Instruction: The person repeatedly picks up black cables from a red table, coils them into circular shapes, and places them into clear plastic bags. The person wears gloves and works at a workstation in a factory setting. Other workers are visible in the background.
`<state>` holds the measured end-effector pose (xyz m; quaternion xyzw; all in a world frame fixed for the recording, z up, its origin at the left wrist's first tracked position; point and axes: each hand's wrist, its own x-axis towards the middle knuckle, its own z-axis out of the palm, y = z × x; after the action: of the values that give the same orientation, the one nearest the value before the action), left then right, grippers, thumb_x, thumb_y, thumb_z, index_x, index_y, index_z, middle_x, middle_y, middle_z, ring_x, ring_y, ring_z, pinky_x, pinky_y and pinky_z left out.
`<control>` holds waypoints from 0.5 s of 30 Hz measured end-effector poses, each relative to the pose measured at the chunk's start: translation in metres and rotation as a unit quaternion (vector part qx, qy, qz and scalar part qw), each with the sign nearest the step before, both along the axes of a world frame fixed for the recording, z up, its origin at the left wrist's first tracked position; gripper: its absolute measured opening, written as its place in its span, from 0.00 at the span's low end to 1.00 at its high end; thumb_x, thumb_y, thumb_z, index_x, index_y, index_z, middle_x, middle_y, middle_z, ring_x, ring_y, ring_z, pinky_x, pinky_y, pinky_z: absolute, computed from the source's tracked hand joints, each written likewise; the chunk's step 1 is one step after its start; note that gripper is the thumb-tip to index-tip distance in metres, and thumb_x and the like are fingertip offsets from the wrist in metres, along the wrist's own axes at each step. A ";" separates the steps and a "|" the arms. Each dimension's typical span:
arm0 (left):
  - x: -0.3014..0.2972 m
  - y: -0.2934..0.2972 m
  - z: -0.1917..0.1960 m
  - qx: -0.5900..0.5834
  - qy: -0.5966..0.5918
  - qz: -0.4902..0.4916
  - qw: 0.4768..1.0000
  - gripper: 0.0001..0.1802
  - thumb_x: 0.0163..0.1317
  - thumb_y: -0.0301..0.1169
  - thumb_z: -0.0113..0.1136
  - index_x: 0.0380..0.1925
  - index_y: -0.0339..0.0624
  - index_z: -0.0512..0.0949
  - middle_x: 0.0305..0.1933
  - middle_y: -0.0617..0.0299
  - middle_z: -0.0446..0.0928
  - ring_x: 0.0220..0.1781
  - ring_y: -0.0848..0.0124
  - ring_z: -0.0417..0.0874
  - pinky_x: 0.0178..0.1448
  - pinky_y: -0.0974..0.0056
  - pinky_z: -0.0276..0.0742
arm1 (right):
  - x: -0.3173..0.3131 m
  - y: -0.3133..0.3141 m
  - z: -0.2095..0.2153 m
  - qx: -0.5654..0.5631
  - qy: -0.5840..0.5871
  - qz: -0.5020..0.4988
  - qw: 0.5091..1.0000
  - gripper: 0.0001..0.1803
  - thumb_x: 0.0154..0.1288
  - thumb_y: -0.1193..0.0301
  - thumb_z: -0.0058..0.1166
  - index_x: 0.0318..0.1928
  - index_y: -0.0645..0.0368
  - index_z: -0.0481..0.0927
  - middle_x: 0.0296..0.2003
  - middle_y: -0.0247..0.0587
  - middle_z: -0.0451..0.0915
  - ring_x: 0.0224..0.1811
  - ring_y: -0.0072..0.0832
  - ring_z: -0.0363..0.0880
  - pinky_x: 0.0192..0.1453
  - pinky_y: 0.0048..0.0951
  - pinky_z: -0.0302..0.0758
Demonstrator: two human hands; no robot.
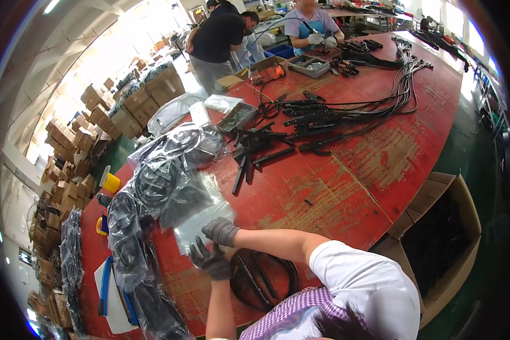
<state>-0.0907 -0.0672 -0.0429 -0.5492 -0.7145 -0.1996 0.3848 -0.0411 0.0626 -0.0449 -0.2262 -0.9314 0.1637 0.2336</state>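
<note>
Both my hands wear dark grey gloves and meet at the near edge of a stack of flat clear plastic bags. My right hand is closed at the edge of the top bag, its fingertips on the plastic. Just below it, my left hand has its fingers apart, the tips touching the bags' near edge. A coiled black cable with black bar-shaped pieces lies on the red table beside my left wrist, close to my body.
Bagged cable coils pile along the left. Black bars, grey cables and a parts tray lie farther off. A yellow tape roll is at the left edge. An open carton stands right. A co-worker works at the far side.
</note>
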 end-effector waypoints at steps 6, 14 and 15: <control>-0.100 0.008 -0.046 -0.228 -0.089 0.031 0.969 0.06 0.47 0.32 0.53 0.25 0.54 0.78 0.38 0.67 0.76 0.43 0.64 0.73 0.45 0.57 0.70 | 0.017 -0.011 0.020 0.117 -0.050 0.022 0.992 0.07 0.53 0.67 0.46 0.32 0.52 0.73 0.28 0.37 0.78 0.37 0.33 0.77 0.38 0.37 0.71; -0.099 -0.008 -0.059 -0.231 -0.066 -0.080 0.968 0.12 0.51 0.30 0.52 0.36 0.50 0.78 0.40 0.62 0.75 0.41 0.62 0.74 0.44 0.57 0.70 | 0.063 0.006 -0.033 0.118 -0.077 0.060 0.988 0.12 0.52 0.65 0.45 0.38 0.51 0.73 0.49 0.43 0.70 0.47 0.38 0.70 0.44 0.38 0.69; -0.083 -0.006 -0.053 -0.233 -0.115 -0.037 0.965 0.13 0.52 0.31 0.52 0.40 0.49 0.76 0.39 0.60 0.76 0.39 0.61 0.75 0.42 0.57 0.72 | 0.069 0.022 -0.056 0.020 -0.073 -0.040 0.996 0.12 0.52 0.65 0.46 0.38 0.52 0.73 0.46 0.44 0.73 0.46 0.37 0.71 0.44 0.39 0.69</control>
<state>-0.1740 -0.0731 -0.0955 -0.6231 -0.7600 -0.1033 0.1532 0.0275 0.0850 -0.1005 -0.2699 -0.9392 0.1184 0.1761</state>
